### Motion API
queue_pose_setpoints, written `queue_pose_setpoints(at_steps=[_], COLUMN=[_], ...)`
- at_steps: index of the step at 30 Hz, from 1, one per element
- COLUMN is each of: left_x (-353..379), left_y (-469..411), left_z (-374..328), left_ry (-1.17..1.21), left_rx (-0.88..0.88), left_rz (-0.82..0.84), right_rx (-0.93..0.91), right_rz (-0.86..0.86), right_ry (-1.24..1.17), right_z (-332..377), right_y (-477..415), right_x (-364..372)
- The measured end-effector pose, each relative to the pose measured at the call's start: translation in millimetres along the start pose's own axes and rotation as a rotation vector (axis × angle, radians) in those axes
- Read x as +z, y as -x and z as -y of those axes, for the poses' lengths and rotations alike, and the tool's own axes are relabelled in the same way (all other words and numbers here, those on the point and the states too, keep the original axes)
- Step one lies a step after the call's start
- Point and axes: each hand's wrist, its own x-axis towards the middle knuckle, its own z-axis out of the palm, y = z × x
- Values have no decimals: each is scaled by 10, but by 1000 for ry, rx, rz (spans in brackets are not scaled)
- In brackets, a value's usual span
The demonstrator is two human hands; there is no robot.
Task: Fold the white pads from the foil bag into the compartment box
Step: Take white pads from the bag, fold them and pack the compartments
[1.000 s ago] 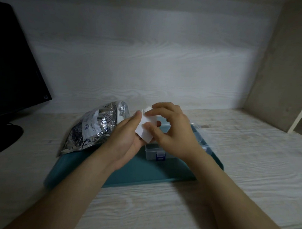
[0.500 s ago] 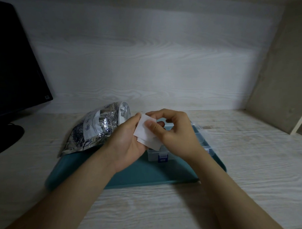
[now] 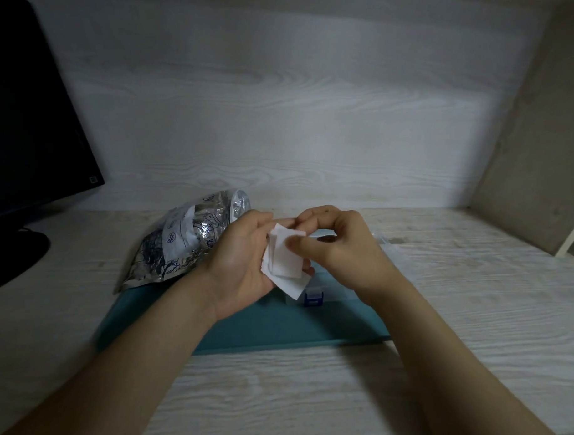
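1. The left hand cupped the white pads; the right hand pinched their top layer.
2. They hung above the compartment box, with the foil bag at nine o'clock.
3. Loosely stacked layers could fan apart and slip, spoiling the fold.

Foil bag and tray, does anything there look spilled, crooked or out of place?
Nothing is spilled. The foil bag lies crumpled and askew over the back left corner of the teal tray. The white pad, held by the left hand and right hand, shows offset layers.
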Motion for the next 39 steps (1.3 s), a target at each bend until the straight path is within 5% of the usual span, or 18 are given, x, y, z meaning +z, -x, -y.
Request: queue_pose_setpoints(at_steps=[4,9,14,20,25,28,31,39], left_x=[-1,-25,-30,-30,-29,-29,-5,27], left_y=[-1,-44,-38,-25,-57,-57,-9,-21], left_z=[0,26,-27,-46,-61,-52,-41,-40], left_ry=[-73,-103,-1,-8,56,146,113,83], left_rx=[9,188,343,374,430,376,282,189], left_rz=[102,-116,-216,-242,-331,-314,-207,-154], right_rx=[-50,-51,24,15,34,-19,-64,-185], right_rz=[-67,-135,56,71,-144,-224,-119,-45], right_ry=[138,111,104,74,75,-123,-194,129], right_z=[62,35,35,70,72,82,113,4], right_y=[31,13,25,44,19,7,33,21], right_x=[25,25,16,-5,-13,-33,18,105])
